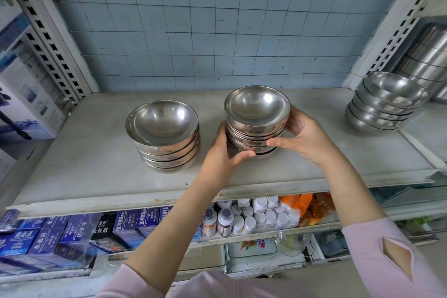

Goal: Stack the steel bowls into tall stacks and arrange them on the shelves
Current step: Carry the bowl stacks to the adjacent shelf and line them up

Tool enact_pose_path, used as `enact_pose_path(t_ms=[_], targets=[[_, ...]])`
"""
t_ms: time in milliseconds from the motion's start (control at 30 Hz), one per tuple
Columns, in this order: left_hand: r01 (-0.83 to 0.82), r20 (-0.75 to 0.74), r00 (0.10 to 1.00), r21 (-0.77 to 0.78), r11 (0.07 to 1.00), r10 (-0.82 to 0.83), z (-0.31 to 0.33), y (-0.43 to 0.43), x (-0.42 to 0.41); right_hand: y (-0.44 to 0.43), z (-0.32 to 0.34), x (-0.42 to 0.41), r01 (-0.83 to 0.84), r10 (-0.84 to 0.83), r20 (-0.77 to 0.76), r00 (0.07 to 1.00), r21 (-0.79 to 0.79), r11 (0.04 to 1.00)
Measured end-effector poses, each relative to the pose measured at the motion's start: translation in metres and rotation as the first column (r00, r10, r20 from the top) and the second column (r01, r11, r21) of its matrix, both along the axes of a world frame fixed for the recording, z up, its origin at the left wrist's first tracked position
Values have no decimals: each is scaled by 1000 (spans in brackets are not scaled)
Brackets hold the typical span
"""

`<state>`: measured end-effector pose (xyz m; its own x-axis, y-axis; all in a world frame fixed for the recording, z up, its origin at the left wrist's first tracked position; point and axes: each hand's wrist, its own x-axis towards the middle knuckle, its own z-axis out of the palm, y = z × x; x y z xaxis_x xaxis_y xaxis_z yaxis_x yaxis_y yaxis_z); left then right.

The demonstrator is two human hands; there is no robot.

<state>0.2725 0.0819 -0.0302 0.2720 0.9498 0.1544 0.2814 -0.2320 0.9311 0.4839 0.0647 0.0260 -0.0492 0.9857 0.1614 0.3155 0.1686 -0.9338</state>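
Both hands clasp the middle stack of steel bowls (257,117) on the grey shelf (96,152). The left hand (225,152) wraps its near-left side, thumb curled across the lowest bowls. The right hand (302,135) grips the right side, thumb pressed to the front and fingers round the back. The stack stands upright with its base at the shelf surface; I cannot tell whether it rests there or is just lifted. A second stack (164,135), lower and wider, sits just beside it on the left, not touching. A third stack (384,106) leans slightly, well apart at the shelf's right end. On the shelf below are blue boxes (72,232) and white-capped bottles (254,216).
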Motion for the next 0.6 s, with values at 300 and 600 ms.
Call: enact_pose_path(t_ms=[300,600], targets=[[18,34,999,15,1000,-18,4,-2,0,-1,0,-1,4,-5,-59,998,-15,1000],[11,24,1000,22,1000,-12,3,-1,0,1,-1,4,-40,38,-59,998,-26,999]])
